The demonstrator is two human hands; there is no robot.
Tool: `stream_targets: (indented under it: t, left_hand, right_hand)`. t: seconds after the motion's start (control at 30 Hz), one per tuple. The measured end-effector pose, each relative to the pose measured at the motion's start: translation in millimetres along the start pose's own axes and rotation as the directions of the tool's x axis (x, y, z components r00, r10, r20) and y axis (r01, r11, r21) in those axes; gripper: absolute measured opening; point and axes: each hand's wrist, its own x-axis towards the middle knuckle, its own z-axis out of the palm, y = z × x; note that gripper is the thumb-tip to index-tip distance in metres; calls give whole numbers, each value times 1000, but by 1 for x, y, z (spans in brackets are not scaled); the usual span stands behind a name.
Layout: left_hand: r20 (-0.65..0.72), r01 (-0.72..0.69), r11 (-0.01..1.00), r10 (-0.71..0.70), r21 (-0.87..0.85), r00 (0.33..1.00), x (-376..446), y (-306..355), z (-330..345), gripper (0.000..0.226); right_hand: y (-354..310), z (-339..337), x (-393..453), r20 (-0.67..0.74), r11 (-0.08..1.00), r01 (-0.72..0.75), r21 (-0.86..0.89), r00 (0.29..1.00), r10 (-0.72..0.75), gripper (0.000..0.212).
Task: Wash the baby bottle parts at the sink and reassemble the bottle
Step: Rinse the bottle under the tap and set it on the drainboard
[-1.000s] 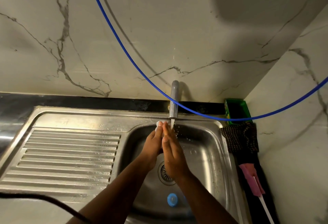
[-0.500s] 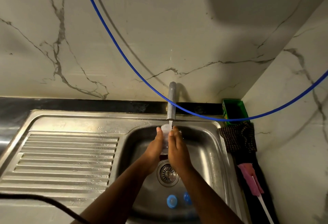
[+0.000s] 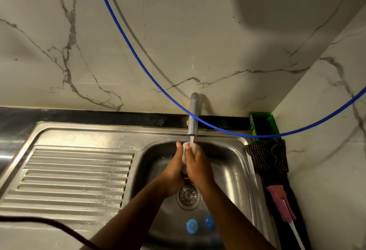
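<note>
Clear plastic baby bottle (image 3: 184, 155) sat upright between both palms under grey tap spout (image 3: 193, 118), over back edge of steel sink basin (image 3: 233, 170); long axis ran vertical, mouth up into thin water stream. Left hand (image 3: 173, 172) and right hand (image 3: 198, 168) pressed bottle from each side, fingers fairly straight along its wall, equally near. Two blue round bottle parts (image 3: 192, 226) lay in basin at front edge, near drain strainer (image 3: 188, 195). Judged: rinsing step, reassembly not yet begun.
</note>
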Motion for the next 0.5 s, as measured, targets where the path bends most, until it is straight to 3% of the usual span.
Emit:
stream_targets:
  t: [0.03,0.07,0.1,0.17,0.23,0.27,0.33,0.4,0.5]
  left_hand:
    - [-1,-4,1000,4,-18,1000,1,0,-1,74]
    - [11,-30,999,30,-30,999,1,-1,-5,76]
    - [14,-52,998,53,-36,999,0,0,-8,78]
    - [42,-61,998,61,7,997,1,-2,-15,84]
    - [32,-62,995,60,74,998,1,-3,-16,81]
    - [12,-71,994,70,80,997,3,-5,-17,76]
    - [6,-129,992,129,18,992,4,-8,-12,62]
    - [-56,-218,976,217,-11,975,6,-12,-6,53]
    - [-314,-229,972,231,43,921,9,-10,-6,52]
  right_hand:
    - [-2,1,-4,-6,996,75,-58,997,-75,53]
    - [-4,2,-5,16,997,75,-11,997,-75,53]
    - [-6,0,-2,56,991,-10,133,998,2,49]
    - [-6,-8,12,247,877,-277,393,950,189,37]
    - [-4,-17,19,387,817,-362,448,903,188,38]
    - [-5,-17,19,362,829,-328,452,918,165,42]
    - [-9,-11,16,130,911,-159,380,985,118,47]
    - [-13,-4,12,-63,962,-27,272,997,45,50]
    - [-7,2,12,143,902,-109,418,988,53,59]
